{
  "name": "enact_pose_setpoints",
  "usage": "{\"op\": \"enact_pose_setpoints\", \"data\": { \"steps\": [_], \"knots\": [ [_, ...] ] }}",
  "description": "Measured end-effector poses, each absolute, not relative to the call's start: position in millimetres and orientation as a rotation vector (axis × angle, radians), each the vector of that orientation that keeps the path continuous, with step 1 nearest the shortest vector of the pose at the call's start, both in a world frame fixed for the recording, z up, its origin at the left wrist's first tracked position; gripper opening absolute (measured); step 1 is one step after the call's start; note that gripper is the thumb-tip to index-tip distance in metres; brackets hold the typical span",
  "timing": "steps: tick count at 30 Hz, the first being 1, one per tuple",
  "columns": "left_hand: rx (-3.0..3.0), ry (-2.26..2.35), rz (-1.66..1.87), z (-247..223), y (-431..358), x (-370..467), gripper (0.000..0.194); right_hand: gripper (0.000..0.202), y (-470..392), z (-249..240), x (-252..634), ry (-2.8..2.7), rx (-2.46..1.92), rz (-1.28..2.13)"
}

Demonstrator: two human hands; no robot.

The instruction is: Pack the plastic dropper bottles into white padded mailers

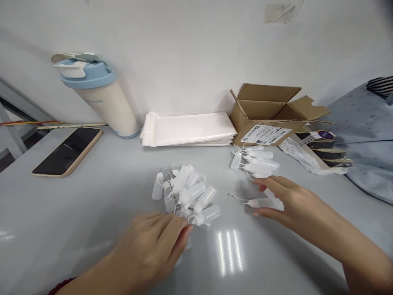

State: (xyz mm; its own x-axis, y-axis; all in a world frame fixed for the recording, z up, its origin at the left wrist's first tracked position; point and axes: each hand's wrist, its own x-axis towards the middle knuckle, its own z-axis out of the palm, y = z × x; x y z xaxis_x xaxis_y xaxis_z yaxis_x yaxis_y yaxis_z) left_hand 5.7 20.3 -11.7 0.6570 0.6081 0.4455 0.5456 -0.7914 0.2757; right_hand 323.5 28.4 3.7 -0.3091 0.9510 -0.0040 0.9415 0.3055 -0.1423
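Note:
A heap of small translucent squeeze bottles with needle tips and tethered white caps lies mid-table. At its near edge, my left hand is closed, thumb and index finger pinched at the cap end of one squeeze bottle. The hand hides part of the heap, and further bottles show partly behind the fingers. To the right, thumb and fingers of my right hand are apart around a single squeeze bottle lying on the table, its needle and loose cap pointing left. Beyond it rests a smaller group of squeeze bottles.
A stack of white padded envelopes lies against the wall beside an open cardboard box. Further right are dark packages in plastic and a person in blue clothing. A tumbler and a phone are at left.

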Motion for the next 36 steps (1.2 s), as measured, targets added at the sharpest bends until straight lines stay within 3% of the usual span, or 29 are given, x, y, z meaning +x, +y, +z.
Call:
{"op": "enact_pose_setpoints", "data": {
  "steps": [11,18,23,28,36],
  "knots": [
    [2.763,0.937,0.881,-14.9,20.4,6.4,0.013,0.015,27.8,-0.2,325.8,-2.644,-1.769,0.548],
    [2.733,0.933,0.858,-10.1,19.1,6.4,0.020,0.021,20.1,21.0,306.1,-2.455,-1.585,0.537],
    [2.557,0.933,0.924,-8.9,15.4,5.5,0.008,0.026,10.7,28.1,275.9,-2.386,-1.240,0.534],
    [2.426,1.097,0.902,-5.1,11.8,1.9,0.024,0.038,1.3,23.3,256.9,-2.405,-1.045,0.719],
    [2.385,1.056,0.808,3.2,14.8,-0.1,0.026,0.039,1.6,23.7,253.9,-2.421,-1.010,0.728]
  ]
}}
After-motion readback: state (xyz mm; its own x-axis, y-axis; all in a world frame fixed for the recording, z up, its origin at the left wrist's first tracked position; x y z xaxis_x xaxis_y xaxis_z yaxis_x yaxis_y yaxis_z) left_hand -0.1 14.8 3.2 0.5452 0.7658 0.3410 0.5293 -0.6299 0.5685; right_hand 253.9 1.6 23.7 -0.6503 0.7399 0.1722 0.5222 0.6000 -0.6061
